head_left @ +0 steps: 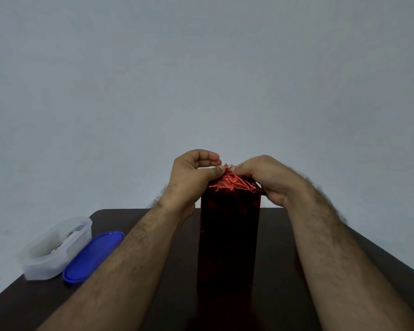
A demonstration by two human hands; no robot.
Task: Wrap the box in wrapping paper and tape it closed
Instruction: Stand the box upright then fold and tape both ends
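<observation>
Head view: at centre frame a tall box (228, 235) in red paper (232, 181) was stood upright on the desk (172, 271). Its crumpled top was pinched by both the left hand (194, 174) and right hand (263, 175). At lower left a tub (55, 249) and blue lid (93, 256) were seen.

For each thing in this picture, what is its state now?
box: upright on the table, wrapped in red paper
paper top: crumpled, gathered, not yet flat
left hand: pinches the paper top
right hand: grips the paper top
plastic container: open, lid off
blue lid: lying on the table beside the container
</observation>
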